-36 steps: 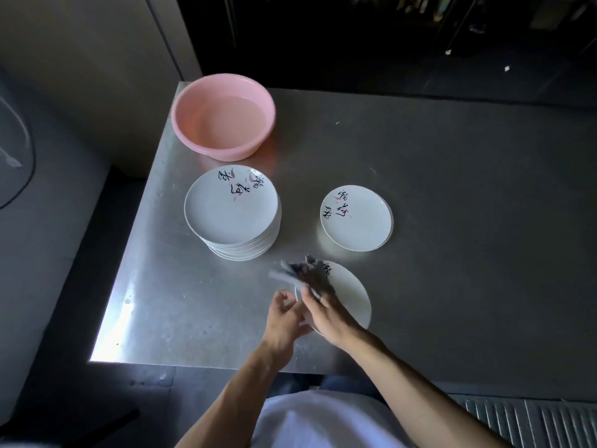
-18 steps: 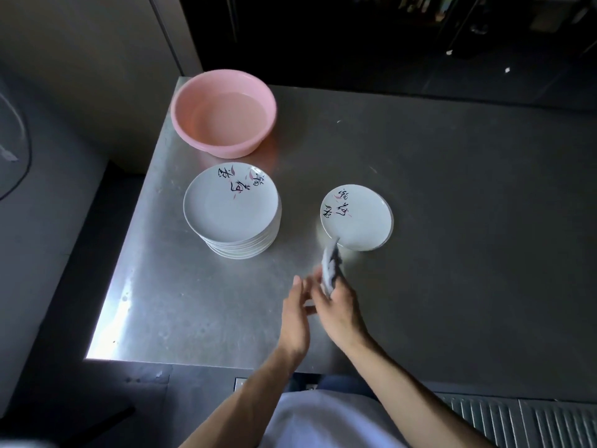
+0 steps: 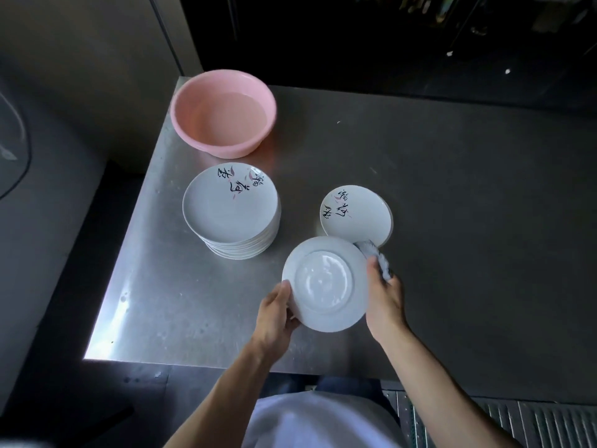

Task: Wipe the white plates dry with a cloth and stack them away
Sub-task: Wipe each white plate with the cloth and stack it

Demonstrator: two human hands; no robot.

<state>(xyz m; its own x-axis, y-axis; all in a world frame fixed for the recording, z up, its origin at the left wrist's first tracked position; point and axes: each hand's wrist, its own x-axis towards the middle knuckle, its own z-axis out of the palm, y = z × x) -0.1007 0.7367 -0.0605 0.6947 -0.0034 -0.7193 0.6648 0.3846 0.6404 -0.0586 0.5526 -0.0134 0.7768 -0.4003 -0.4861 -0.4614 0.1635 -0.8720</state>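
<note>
Both bare forearms reach up from the bottom edge of the head view and converge over the near part of the metal surface [image 3: 145,286], holding a white plate [image 3: 324,282] between the hands. The left hand [image 3: 274,313] grips the plate's left rim, with the thumb laid over the edge and the fingers curled beneath, out of sight. The right hand [image 3: 384,299] is at the opposite rim, its thumb against the edge and its fingers closed round a bunched pale cloth [image 3: 374,257] that sticks out past the plate's far right side. The plate is turned bottom up, so its plain underside and raised foot ring face the camera, and it is tilted slightly. It bears no writing on this side. To the left, further back, a tall stack of plates [image 3: 231,208] stands on the surface. Its top plate carries black brush-style characters with small pink leaf marks near the far rim, too stylised to read. Just beyond the held plate and cloth is a low stack [image 3: 355,215] with similar black characters and pink strokes, also illegible. A pink basin [image 3: 223,113] holding water sits at the far left corner. A white garment [image 3: 307,425] fills the lower middle.
</note>
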